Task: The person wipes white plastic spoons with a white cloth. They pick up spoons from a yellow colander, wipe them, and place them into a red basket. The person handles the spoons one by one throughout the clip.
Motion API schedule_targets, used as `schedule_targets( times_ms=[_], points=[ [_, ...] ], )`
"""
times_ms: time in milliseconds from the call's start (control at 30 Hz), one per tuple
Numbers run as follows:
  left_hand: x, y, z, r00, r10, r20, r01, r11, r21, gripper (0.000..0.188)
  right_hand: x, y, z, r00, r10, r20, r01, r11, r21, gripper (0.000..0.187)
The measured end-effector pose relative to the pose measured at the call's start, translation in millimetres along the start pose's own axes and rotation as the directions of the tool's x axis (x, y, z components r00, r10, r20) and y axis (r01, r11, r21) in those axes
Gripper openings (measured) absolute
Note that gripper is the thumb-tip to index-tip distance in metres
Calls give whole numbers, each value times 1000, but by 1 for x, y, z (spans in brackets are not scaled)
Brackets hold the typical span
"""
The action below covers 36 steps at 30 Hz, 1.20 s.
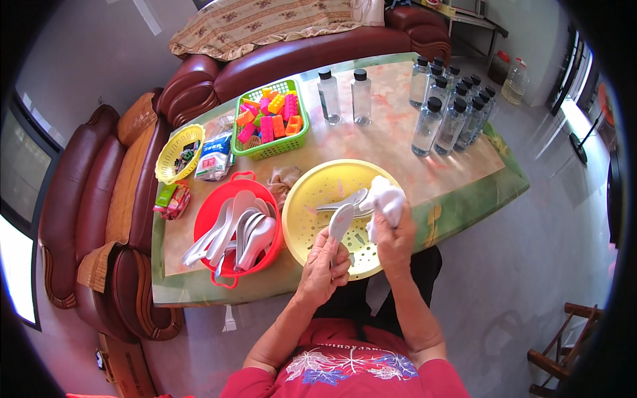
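Upright in my left hand [323, 268] is a white rice paddle [341, 223], its broad end up and its handle inside my closed fingers. My right hand [396, 242] grips a bunched white cloth [385, 199], just right of the paddle and apart from it. Both hands are over the near part of a yellow colander [312, 186] with holes in its bottom. Several spoons [348, 201] lie in the colander, partly hidden behind the paddle and cloth. To the left, a red basket [277, 229] holds several white spoons and paddles [235, 222].
Behind stand a green basket [269, 151] of colourful blocks, a yellow basket [164, 159], a plastic packet [213, 158] and snack bags [174, 199]. Two clear bottles [361, 99] stand mid-table; several more bottles [451, 123] crowd the right. A brown sofa [298, 53] borders the table.
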<state>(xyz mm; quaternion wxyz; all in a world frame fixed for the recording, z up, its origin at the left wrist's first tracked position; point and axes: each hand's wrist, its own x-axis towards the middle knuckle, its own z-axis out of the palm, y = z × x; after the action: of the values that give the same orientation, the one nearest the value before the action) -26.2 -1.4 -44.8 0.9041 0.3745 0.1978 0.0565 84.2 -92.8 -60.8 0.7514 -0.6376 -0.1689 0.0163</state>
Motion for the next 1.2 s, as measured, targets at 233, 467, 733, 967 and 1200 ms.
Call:
schedule_targets(
  times_ms=[233,467,733,967,1200],
  points=[
    [-3,-2,5,996,-79,-34,77,995,-57,17,-14,1,10,810,-464,360,583,703,-407,43],
    [4,-18,-19,985,173,-8,-164,948,274,60,-17,-22,-3,717,-235,656,497,832,-246,41],
    [2,-14,-4,997,81,-9,-78,976,206,67,-14,-21,5,740,-429,518,628,715,-306,40],
    [-2,-8,12,996,87,31,-91,988,123,66,-5,-17,23,729,-597,336,668,510,-542,38],
    [17,-27,-19,977,211,-21,-204,960,191,67,-22,-23,29,812,-358,461,583,466,-665,30]
  ],
)
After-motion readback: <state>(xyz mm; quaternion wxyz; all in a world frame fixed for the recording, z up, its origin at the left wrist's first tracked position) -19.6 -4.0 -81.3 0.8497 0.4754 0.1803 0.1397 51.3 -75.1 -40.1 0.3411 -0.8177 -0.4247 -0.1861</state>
